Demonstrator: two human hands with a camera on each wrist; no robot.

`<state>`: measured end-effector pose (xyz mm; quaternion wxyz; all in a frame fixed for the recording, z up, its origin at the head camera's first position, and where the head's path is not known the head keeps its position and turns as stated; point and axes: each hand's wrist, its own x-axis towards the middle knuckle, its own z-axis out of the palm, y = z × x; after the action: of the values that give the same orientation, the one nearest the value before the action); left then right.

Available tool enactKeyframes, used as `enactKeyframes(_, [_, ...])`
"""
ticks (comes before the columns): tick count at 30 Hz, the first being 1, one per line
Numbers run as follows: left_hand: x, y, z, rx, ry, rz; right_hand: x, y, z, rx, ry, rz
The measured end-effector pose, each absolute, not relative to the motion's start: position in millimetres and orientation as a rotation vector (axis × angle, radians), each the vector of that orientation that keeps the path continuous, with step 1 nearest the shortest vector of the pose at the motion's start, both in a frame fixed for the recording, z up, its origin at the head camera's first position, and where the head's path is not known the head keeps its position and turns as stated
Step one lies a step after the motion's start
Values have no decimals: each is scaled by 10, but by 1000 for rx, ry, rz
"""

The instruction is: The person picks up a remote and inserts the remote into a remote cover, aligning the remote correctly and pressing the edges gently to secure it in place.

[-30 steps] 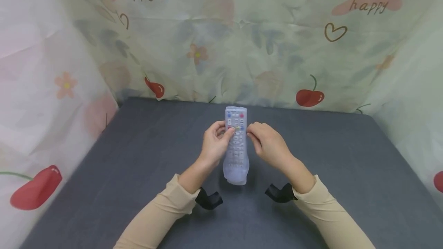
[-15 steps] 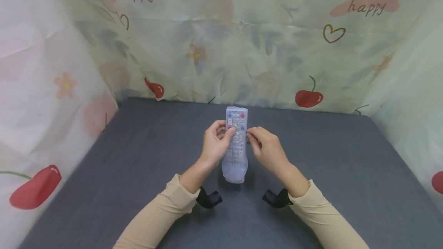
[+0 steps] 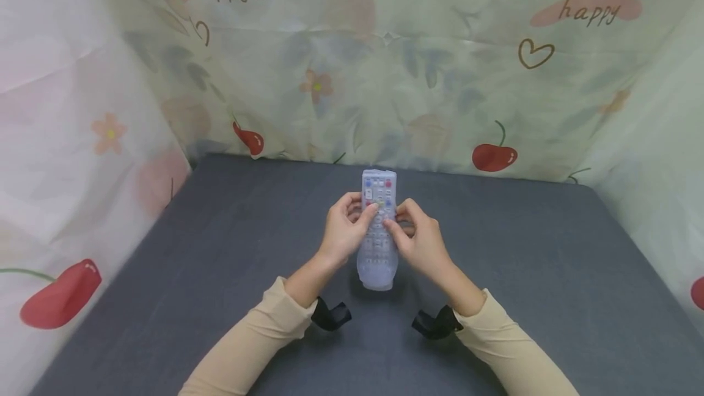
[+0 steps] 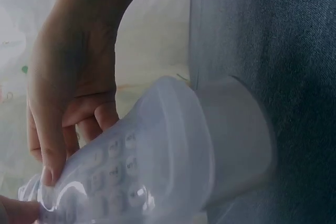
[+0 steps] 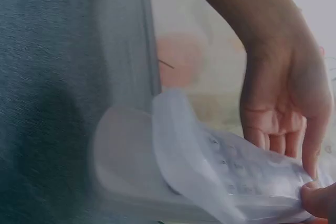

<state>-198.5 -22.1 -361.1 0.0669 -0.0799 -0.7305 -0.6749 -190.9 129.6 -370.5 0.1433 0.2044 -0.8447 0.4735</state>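
A pale remote control [image 3: 379, 231], in what looks like a translucent cover, is held upright over the dark table. My left hand [image 3: 343, 228] grips its left edge, thumb lying across the buttons. From the other side my right hand [image 3: 423, 237] pinches the right edge, its thumb on the front a little lower. In the left wrist view the right hand [image 4: 73, 77] is large, and only the left thumb [image 4: 18, 211] shows. The right wrist view has the left hand [image 5: 286, 77] and the right thumb [image 5: 317, 200]. At the lower end a translucent flared flap [image 5: 181, 145] stands out.
A dark grey table [image 3: 220, 274] spreads beneath both hands. Behind it hangs a patterned cloth [image 3: 374, 78], with more cloth [image 3: 55, 109] along the sides. Black wrist mounts [image 3: 330, 315] stick out from the cuffs.
My right thumb has moved from beside the right edge onto the front of the remote control. The right forearm has shifted slightly left. The left hand keeps its grip.
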Motion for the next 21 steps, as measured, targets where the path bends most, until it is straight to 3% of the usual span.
enactKeyframes(8, [-2024,-334,-3551,-246,-2227,-1918,-1945,1376,-3618,540,-2472,1569])
enactKeyframes(21, [-2012,-318,-3625,-498,-2413,-1099,-1947,1373,-3645,506,-2491,1606])
